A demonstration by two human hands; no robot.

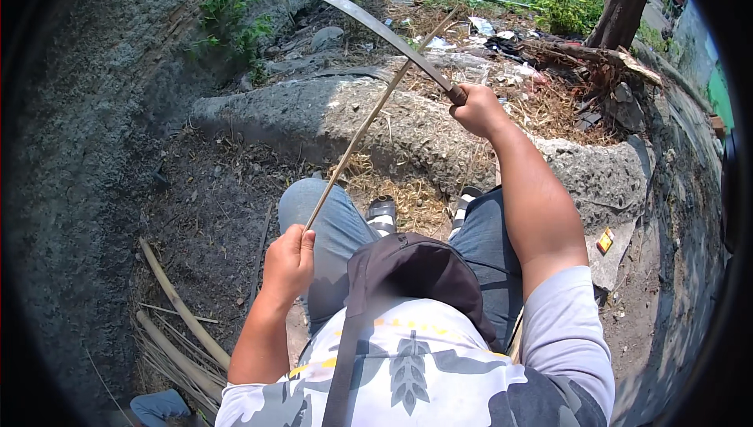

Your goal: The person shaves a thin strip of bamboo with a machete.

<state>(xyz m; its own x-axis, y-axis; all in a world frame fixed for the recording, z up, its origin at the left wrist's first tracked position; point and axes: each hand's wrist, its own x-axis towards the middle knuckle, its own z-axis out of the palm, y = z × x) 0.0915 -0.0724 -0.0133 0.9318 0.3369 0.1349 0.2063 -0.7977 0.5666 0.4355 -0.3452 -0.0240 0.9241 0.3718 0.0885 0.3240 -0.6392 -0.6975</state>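
A green bush [566, 0] grows beside a tree trunk [625, 3].

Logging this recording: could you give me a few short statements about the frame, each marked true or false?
1. The right hand grips a long curved knife. True.
2. The left hand is empty. False: the left hand holds a thin stick.
3. In this view, the knife crosses the stick. True.
4. The bag is bright red. False: the bag is dark.
5. The trousers are white. False: the trousers are blue.
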